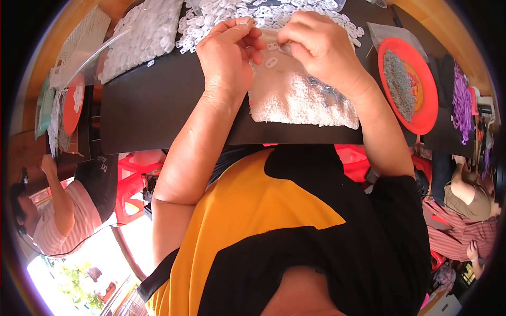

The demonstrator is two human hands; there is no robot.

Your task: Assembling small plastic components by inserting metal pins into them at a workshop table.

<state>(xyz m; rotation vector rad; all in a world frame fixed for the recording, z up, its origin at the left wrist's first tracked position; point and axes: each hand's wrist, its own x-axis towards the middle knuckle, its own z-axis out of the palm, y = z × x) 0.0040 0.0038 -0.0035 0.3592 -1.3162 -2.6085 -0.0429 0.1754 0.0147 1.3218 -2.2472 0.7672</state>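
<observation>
My left hand [226, 58] is raised over the far left edge of a beige cloth [295, 108], its thumb and fingertips pinched together. What sits in that pinch is too small to name. Across from it, my right hand [324, 52] hovers above the cloth with curled fingers; whatever they grip is mostly hidden. Two small white oval plastic pieces with holes, one of them a loose piece [271, 63], lie on the cloth between my hands. Just beyond my hands spreads a heap of the same white pieces [197, 23].
A clear bag of white pieces [142, 39] lies on the dark table [153, 113] at far left. On the right are a red-orange plate [428, 100] holding grey pieces [399, 87] and a purple bundle [461, 108]. People sit at left [68, 216] and right [469, 195].
</observation>
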